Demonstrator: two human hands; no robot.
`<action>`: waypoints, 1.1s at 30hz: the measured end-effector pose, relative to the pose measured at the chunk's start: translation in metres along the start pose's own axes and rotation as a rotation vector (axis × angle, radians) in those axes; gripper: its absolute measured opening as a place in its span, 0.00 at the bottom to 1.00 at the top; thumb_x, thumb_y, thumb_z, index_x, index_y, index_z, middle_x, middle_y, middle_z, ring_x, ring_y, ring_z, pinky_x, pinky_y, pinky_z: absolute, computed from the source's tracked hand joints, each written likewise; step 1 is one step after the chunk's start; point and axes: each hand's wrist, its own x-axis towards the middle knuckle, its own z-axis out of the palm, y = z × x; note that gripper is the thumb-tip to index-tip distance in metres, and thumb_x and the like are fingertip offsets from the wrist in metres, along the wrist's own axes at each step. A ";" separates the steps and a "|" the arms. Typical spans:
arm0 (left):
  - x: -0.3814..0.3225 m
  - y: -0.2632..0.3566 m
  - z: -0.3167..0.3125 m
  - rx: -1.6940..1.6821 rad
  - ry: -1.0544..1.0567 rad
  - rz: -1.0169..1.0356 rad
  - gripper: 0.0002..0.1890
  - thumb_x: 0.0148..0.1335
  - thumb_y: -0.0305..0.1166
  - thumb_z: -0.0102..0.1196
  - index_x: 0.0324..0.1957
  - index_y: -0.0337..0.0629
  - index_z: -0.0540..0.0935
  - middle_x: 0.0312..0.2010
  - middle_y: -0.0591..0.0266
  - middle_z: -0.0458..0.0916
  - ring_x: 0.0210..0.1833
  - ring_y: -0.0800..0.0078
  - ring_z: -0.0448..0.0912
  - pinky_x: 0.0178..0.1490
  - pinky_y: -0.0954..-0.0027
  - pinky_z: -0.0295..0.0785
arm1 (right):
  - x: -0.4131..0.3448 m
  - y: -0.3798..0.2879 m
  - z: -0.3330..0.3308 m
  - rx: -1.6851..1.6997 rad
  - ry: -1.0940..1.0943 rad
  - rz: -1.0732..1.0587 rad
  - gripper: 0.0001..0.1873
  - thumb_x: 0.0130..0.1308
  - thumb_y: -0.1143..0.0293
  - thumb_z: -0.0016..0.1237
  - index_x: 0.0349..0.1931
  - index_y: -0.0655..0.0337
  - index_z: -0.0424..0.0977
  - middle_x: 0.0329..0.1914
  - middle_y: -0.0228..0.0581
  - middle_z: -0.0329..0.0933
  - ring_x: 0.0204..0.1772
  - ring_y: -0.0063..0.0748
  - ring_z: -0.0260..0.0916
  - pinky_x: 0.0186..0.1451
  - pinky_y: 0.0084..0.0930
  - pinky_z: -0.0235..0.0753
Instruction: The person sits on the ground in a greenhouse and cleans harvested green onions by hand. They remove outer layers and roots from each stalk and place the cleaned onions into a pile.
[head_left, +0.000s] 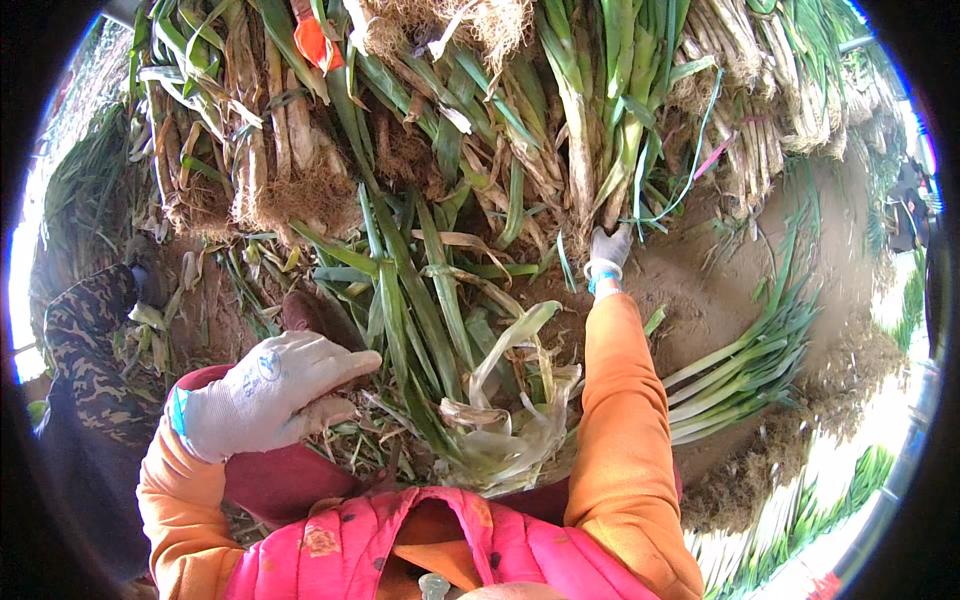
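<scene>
My left hand (274, 394), in a pale knit work glove, hangs over my lap with thumb and fingers apart and nothing between them. Ahead of me, my right hand (611, 247), in a similar glove, closes around the root end of a large green onion stalk (619, 184); its fingers are partly hidden. That stalk leans in a bunch of leafy green onions with dry brown outer skins. Between my arms, long green leaves (427, 330) and pale peeled skins (517, 442) lie in a loose pile.
Unpeeled bundles with shaggy roots (300, 199) stand at the upper left. Cleaned green onions (735, 375) lie on the soil right of my arm. A blue-green tie strip (701, 157) loops beside the bunch. A person's camouflage sleeve (94, 352) is close at left.
</scene>
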 end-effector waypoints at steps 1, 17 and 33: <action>0.000 0.000 0.000 0.004 0.007 0.001 0.26 0.61 0.34 0.59 0.59 0.34 0.72 0.38 0.50 0.79 0.41 0.49 0.76 0.45 0.54 0.71 | -0.006 -0.001 -0.003 0.147 0.013 -0.018 0.26 0.54 0.68 0.56 0.53 0.72 0.70 0.52 0.66 0.72 0.53 0.64 0.71 0.59 0.47 0.69; -0.043 -0.018 0.018 0.136 0.250 0.030 0.21 0.68 0.40 0.54 0.60 0.42 0.74 0.43 0.44 0.81 0.46 0.46 0.80 0.49 0.57 0.76 | -0.230 -0.233 -0.157 1.278 -0.426 -0.022 0.09 0.70 0.72 0.45 0.48 0.62 0.67 0.31 0.34 0.74 0.24 0.18 0.69 0.22 0.16 0.75; -0.108 -0.034 -0.020 -1.483 0.710 0.595 0.19 0.75 0.40 0.46 0.61 0.41 0.74 0.57 0.60 0.78 0.59 0.74 0.76 0.61 0.67 0.72 | -0.452 -0.232 -0.178 0.537 -0.608 -0.659 0.22 0.63 0.72 0.55 0.55 0.69 0.69 0.37 0.42 0.79 0.34 0.28 0.75 0.38 0.26 0.75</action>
